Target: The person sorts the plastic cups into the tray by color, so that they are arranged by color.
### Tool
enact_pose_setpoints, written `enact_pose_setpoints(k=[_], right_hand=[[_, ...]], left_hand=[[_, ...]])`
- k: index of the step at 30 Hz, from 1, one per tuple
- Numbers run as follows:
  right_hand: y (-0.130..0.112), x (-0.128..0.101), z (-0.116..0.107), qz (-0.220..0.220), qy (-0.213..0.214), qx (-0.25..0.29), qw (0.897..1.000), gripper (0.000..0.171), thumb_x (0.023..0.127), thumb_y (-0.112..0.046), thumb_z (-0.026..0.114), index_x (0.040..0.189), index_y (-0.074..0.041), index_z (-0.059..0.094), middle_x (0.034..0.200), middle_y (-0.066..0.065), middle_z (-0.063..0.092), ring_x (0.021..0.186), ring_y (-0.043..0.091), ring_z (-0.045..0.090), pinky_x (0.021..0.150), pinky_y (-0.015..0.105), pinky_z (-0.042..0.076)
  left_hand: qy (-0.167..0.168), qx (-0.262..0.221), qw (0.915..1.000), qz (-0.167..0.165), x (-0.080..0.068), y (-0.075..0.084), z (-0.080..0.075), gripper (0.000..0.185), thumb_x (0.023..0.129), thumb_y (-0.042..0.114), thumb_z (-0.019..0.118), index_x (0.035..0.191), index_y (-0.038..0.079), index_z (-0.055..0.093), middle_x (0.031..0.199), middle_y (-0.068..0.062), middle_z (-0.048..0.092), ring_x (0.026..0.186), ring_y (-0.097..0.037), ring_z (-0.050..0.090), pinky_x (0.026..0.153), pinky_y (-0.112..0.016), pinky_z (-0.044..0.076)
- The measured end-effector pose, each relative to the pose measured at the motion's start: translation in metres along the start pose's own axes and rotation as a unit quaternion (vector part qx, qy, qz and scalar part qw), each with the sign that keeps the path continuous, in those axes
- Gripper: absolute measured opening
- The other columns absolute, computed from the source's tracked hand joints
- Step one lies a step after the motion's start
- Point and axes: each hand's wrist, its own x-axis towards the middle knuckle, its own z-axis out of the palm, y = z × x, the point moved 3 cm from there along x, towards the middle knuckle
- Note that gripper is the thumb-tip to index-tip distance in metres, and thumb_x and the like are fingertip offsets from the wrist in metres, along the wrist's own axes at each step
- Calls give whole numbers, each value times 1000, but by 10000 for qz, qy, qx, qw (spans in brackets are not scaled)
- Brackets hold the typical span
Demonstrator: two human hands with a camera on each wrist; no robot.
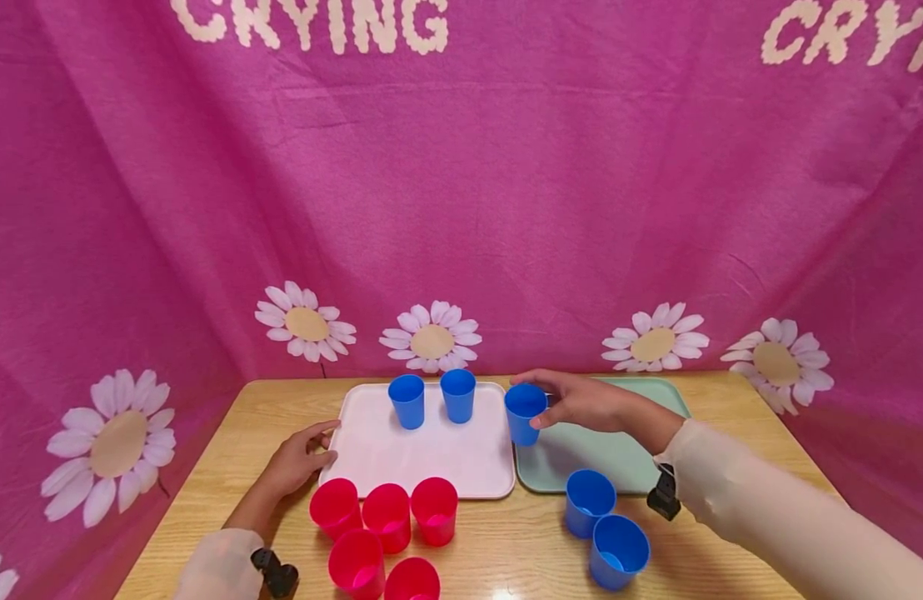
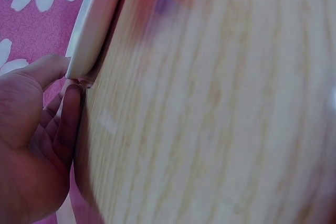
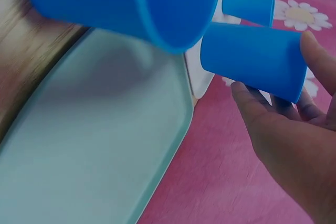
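My right hand (image 1: pixel 585 402) grips an upright blue cup (image 1: pixel 523 421) between thumb and fingers, over the seam between the white tray and the green tray. In the right wrist view the thumb lies near the held cup's (image 3: pixel 252 59) rim and the fingers are along its other side. Two more blue cups (image 1: pixel 409 404) (image 1: pixel 458 398) stand on the back part of the white tray (image 1: pixel 424 467). My left hand (image 1: pixel 296 457) is at that tray's left edge; in the left wrist view its thumb and fingers pinch the tray's rim (image 2: pixel 86 40).
Several red cups (image 1: pixel 356 562) stand at the front left, close to the white tray's near edge. Two blue cups (image 1: pixel 619 554) (image 1: pixel 590 504) stand in front of the green tray (image 1: pixel 559 471). A pink flowered cloth (image 1: pixel 536 250) hangs behind the wooden table (image 1: pixel 229 467).
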Motion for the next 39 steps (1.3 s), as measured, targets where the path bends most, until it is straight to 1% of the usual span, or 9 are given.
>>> enact_pose_setpoints(k=[5,9,13,18,21,26,30,33,39], right_hand=[[-7,17,15,64,-71,-251,9996,73,91,-11,76,155,-9,42,159,22,36,147,47,31,111,58,43],[-11,31,28,214,-45,-374,9991,73,90,-9,77,155,-12,45,162,20,33,149,46,29,110,58,44],[-15,46,44,388,-83,-257,9989,70,89,-7,78,152,-15,49,162,19,33,148,45,31,108,56,46],[-18,62,64,540,-139,-85,9984,69,89,-6,78,151,-17,51,163,18,32,148,43,32,109,58,45],[-22,69,75,590,-163,-93,9981,70,88,-6,79,151,-17,50,162,18,32,148,43,32,109,58,45],[-28,82,90,602,-219,-42,9979,70,88,-6,79,151,-18,51,160,19,34,147,43,33,109,58,45],[-31,92,102,525,-288,237,9979,68,89,-2,77,150,-16,51,161,20,32,147,44,32,109,58,45],[-34,97,111,508,-306,251,9979,67,89,-2,77,150,-16,51,162,21,31,147,45,32,109,57,45],[-38,105,126,528,-332,75,9980,65,89,-5,77,148,-19,54,163,17,33,147,43,32,109,58,45]], left_hand=[[10,33,10000,-5,-1,0,0,56,93,1,71,147,3,55,106,-13,57,92,-24,50,61,-22,45],[12,52,10000,-15,-1,0,0,57,92,2,72,147,3,55,107,-13,57,94,-24,50,61,-22,45],[30,90,10000,-30,-1,0,0,58,92,3,72,147,3,55,107,-13,58,97,-25,50,61,-22,46],[27,98,9999,-36,-1,-1,1,57,92,3,72,147,3,55,107,-13,57,97,-26,51,61,-22,46],[22,101,9999,-36,-1,-1,1,56,92,3,72,146,3,56,107,-13,58,98,-26,51,62,-22,46],[13,119,9999,-44,-1,0,1,56,93,2,71,147,4,55,107,-14,58,96,-25,50,62,-22,45],[-7,108,9999,-1,0,0,1,55,93,1,71,146,3,55,107,-14,57,90,-23,49,61,-23,45],[-3,108,9999,-11,0,0,1,55,93,1,71,146,3,56,107,-14,57,89,-23,50,60,-24,46],[-7,142,9999,-73,1,1,1,56,94,2,71,147,4,55,108,-14,58,94,-24,50,62,-23,47]])
